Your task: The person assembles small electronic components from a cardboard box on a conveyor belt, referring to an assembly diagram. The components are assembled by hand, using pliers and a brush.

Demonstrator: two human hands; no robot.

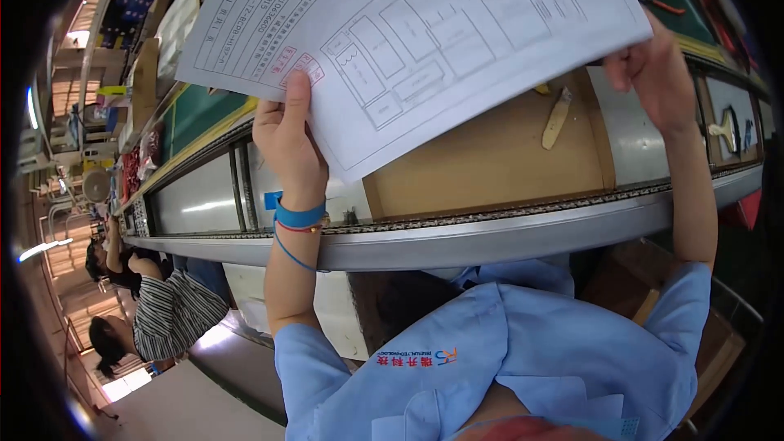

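Observation:
A white printed sheet with line drawings, a table of text and a red stamp is held up over the work line. My left hand grips its lower left edge, the thumb lying on the printed side near the stamp and the other fingers behind. At the right corner of the sheet, my right hand is closed on the edge with curled fingers, some of them partly hidden by the paper. Below the sheet lies a brown wooden tray, partly covered by it. A flat yellowish strip rests in the tray.
A metal rail with a chain runs across in front of me. Green worktop shows beyond the line. Two people sit farther along at the left, one in a striped top. A second tray with a tool stands at the far right.

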